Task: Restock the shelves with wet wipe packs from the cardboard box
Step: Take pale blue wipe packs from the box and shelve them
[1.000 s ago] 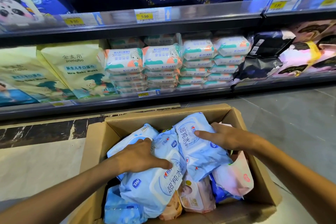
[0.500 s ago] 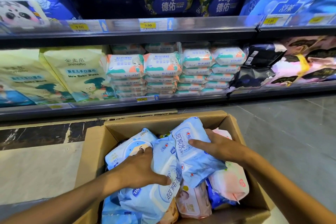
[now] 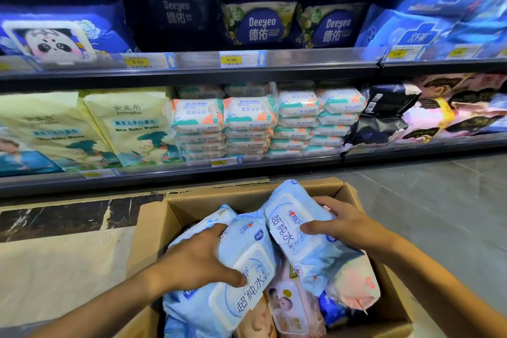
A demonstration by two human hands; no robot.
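Observation:
An open cardboard box sits on the floor below the shelves, filled with light blue and pink wet wipe packs. My left hand grips a light blue pack lying on the left of the pile, thumb across its lid. My right hand clasps a second light blue pack, which is tilted up with its far end above the box's back wall. Pink packs lie underneath. The lower shelf holds stacked small white and teal wipe packs.
Yellow baby wipe bags stand on the lower shelf at left, black and pink packs at right. The upper shelf carries dark Deeyeo packs and blue bags. Grey tiled floor stretches right of the box.
Both hands have closed around their blue packs and raised them. The right pack now tips up toward the shelf. My view has moved nearer the shelves.

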